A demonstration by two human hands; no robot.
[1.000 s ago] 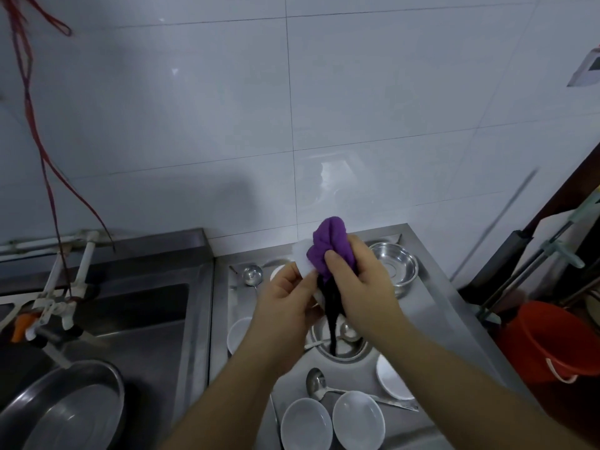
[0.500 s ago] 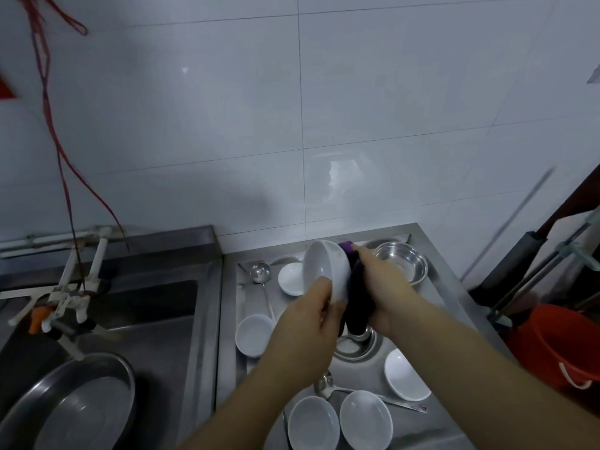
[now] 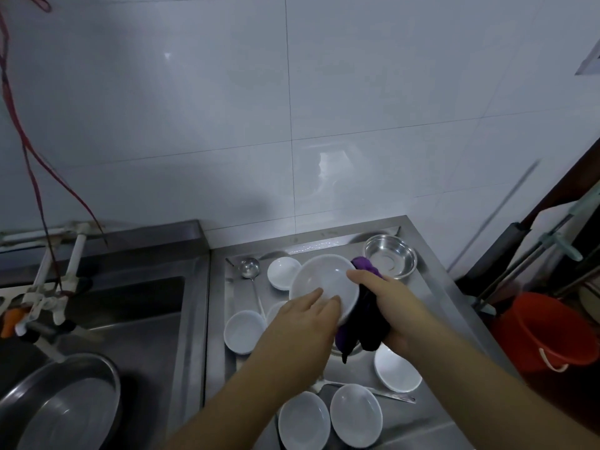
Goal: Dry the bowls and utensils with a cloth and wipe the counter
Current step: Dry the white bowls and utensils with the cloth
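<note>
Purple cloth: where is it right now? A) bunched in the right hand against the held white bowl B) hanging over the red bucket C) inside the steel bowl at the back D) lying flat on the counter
A: the purple cloth is bunched in the right hand against the white bowl, which the left hand holds tilted above the counter.

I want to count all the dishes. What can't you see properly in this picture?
Head view only:
- Steel bowl under the hands: mostly hidden by the purple cloth and right hand.
- Spoon: its bowl end is hidden by the left hand's arm.
- Big metal basin: cut off by the frame's bottom-left edge.
- Back of the held white bowl: faces away.
</note>
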